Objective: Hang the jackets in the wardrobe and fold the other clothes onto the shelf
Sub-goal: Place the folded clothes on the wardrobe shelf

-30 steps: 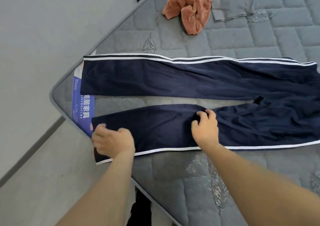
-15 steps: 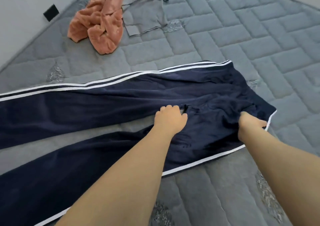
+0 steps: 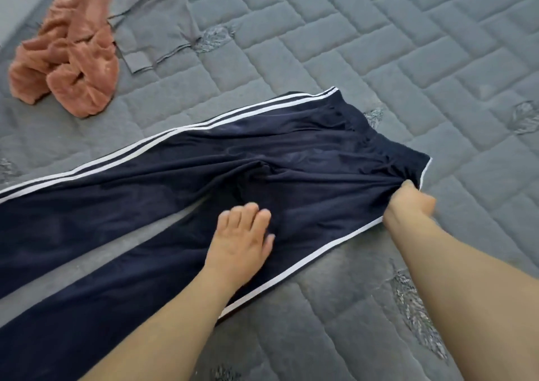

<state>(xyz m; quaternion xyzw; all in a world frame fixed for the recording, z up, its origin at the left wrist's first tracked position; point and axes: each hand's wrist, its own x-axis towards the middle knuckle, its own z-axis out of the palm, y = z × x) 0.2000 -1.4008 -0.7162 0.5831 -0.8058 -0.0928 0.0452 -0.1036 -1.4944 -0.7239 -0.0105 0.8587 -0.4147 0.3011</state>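
Note:
Navy track trousers [image 3: 180, 194] with white side stripes lie spread flat on the grey quilted mattress [image 3: 408, 59], legs running off the left edge, waistband at the right. My left hand [image 3: 242, 240] lies flat on the near leg just below the crotch, fingers straight. My right hand [image 3: 408, 202] grips a bunch of fabric at the near corner of the waistband, and creases fan out from it.
An orange fleecy garment [image 3: 70, 59] lies crumpled at the upper left of the mattress. A grey garment [image 3: 154, 21] lies beside it, partly cut off by the top edge. Bare mattress stretches to the right and in front of the trousers.
My view and both hands have shifted from the trouser cuffs to the waist end. My left hand slid down onto the near leg; my right hand keeps its grip on the waistband corner.

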